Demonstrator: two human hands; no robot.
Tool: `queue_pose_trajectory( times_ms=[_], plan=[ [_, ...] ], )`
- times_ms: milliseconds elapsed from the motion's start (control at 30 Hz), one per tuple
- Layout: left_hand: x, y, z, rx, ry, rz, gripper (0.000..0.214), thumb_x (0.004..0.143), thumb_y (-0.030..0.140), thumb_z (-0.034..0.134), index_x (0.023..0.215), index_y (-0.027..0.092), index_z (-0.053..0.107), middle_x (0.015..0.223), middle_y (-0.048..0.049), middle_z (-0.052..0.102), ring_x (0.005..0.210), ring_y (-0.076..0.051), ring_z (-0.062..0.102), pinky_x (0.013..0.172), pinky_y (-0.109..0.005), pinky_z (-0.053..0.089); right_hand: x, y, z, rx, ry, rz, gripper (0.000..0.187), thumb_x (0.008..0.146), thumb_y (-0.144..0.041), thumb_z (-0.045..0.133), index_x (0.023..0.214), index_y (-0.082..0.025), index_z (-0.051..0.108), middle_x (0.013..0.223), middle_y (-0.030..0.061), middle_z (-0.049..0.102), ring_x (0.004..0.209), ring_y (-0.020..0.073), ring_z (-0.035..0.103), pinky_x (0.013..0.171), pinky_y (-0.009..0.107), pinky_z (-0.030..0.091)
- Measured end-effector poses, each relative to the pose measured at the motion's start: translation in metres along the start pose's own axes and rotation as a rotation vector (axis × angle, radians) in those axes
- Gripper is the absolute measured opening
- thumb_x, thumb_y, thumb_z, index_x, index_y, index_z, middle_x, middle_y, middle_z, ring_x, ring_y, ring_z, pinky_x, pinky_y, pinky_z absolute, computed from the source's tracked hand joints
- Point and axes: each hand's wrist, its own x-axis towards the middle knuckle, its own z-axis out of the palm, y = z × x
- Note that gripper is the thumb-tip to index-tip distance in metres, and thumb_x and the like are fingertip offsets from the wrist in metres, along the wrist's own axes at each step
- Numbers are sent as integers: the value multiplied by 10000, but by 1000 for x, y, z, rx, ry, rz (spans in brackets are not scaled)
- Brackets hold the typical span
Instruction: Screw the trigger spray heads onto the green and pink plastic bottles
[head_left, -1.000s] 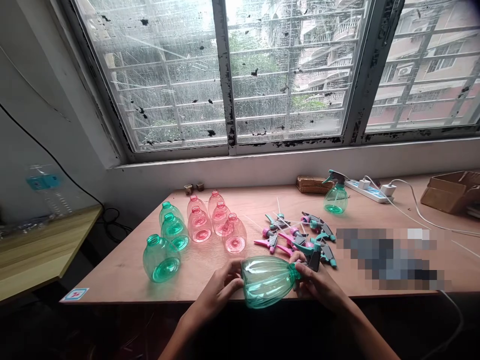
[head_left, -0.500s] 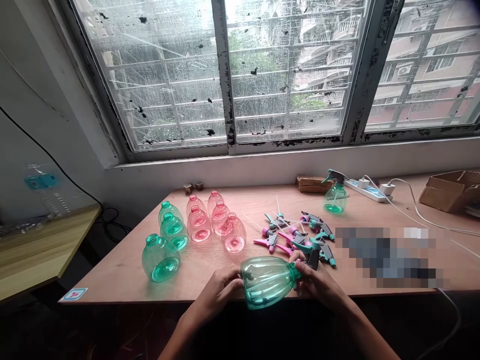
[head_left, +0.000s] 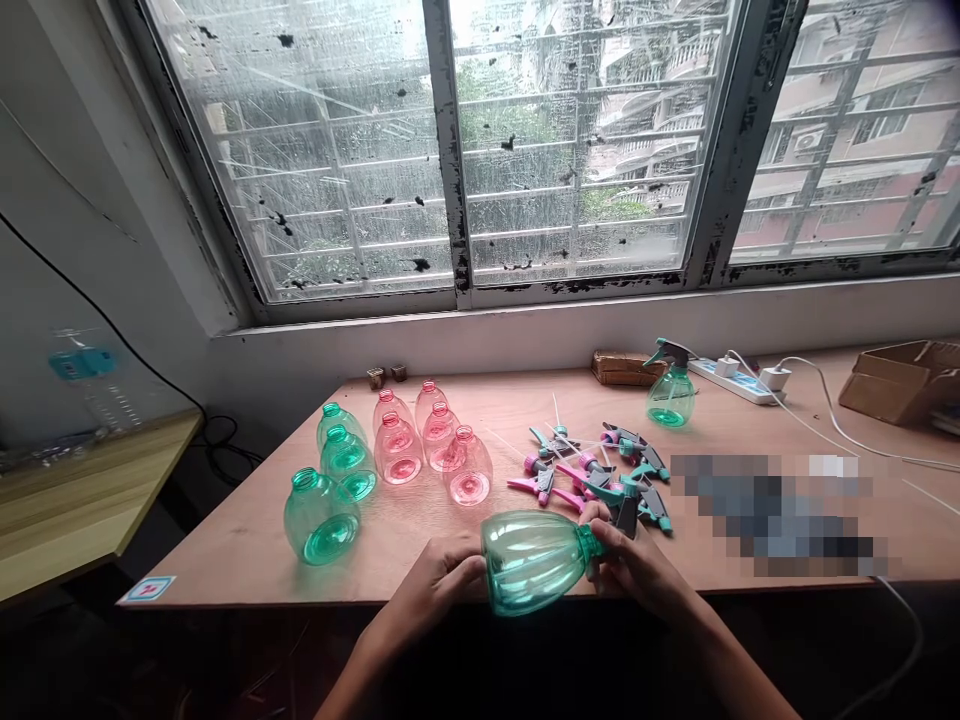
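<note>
A clear green plastic bottle [head_left: 531,560] lies on its side over the table's front edge, held between both hands. My left hand [head_left: 431,590] is closed round its wide base. My right hand [head_left: 634,565] grips its neck, where a teal and grey spray trigger head [head_left: 624,508] sits; I cannot tell whether the head is screwed on. Just beyond lies a pile of pink and teal trigger heads [head_left: 592,465] with thin white tubes.
Three green bottles [head_left: 330,480] and several pink bottles [head_left: 431,440] stand at the table's left. A finished green spray bottle [head_left: 670,385], a power strip [head_left: 739,380], a cardboard box [head_left: 900,380] and a blurred patch [head_left: 772,510] occupy the right. A second wooden table [head_left: 82,500] stands left.
The bottle in my hands has turned slightly, with my left thumb shifting on its base. Otherwise nothing moved.
</note>
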Motion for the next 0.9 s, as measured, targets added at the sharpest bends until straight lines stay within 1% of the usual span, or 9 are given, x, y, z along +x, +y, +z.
queue_pose_trajectory(
  times_ms=[133, 200, 367, 500, 600, 667, 733, 800, 900],
  plan=[
    [0, -5, 2, -177, 126, -32, 689, 889, 515, 653, 1493, 285, 417, 1272, -97, 633, 989, -222, 624, 919, -358, 493, 1, 0, 0, -11, 5, 15, 401, 794, -531, 766, 809, -203, 535, 579, -57, 525, 449, 115, 559, 364, 169, 365],
    [-1, -5, 1, -217, 104, -67, 651, 895, 508, 647, 1469, 266, 457, 1216, -93, 654, 973, -215, 624, 899, -344, 496, 1, -1, 1, -18, 19, 25, 416, 779, -541, 775, 808, -204, 533, 577, -53, 536, 447, 117, 560, 362, 170, 359],
    [-1, -7, 0, -96, 24, -133, 513, 936, 588, 519, 956, 136, 762, 804, -55, 691, 726, -185, 590, 675, -264, 473, 0, -1, 1, -17, 26, 24, 411, 779, -548, 772, 835, -212, 542, 575, -55, 558, 430, 120, 559, 380, 189, 376],
    [0, -15, 3, 6, 84, -132, 689, 964, 634, 396, 643, 114, 713, 570, -18, 565, 562, -135, 485, 564, -234, 379, 0, -2, 2, -10, 37, 17, 435, 751, -563, 789, 844, -218, 541, 590, -50, 581, 439, 123, 561, 401, 202, 390],
    [2, -17, 3, -22, 116, -113, 552, 938, 617, 487, 1001, 130, 738, 732, -19, 615, 589, -127, 491, 571, -229, 391, 0, -4, 3, -17, 39, 14, 432, 762, -567, 778, 820, -214, 535, 579, -48, 577, 435, 120, 554, 392, 196, 372],
    [3, -14, 2, -71, 139, -75, 561, 921, 583, 553, 1317, 187, 599, 900, -36, 637, 663, -136, 534, 648, -246, 440, 0, -4, 4, -39, 39, 8, 422, 783, -565, 760, 807, -211, 532, 573, -46, 574, 435, 119, 550, 387, 195, 371],
    [2, -10, 0, -118, 124, -60, 606, 927, 547, 571, 1429, 218, 489, 957, -44, 636, 716, -145, 548, 700, -261, 457, -1, -5, 4, -52, 44, 1, 417, 794, -562, 752, 805, -208, 533, 575, -45, 572, 441, 116, 548, 386, 192, 371],
    [1, -6, -1, -122, 60, -92, 530, 942, 531, 551, 1356, 199, 563, 890, -35, 633, 692, -141, 515, 655, -245, 439, 0, -5, 3, -51, 46, -2, 417, 796, -564, 749, 817, -206, 537, 576, -49, 563, 443, 110, 544, 386, 184, 363],
    [1, -3, 0, -50, -14, -153, 536, 968, 582, 451, 904, 131, 734, 678, -14, 578, 603, -129, 449, 568, -226, 382, 0, -5, 2, -67, 24, 5, 415, 813, -576, 726, 830, -206, 539, 559, -50, 561, 435, 113, 550, 389, 186, 352]
  ],
)
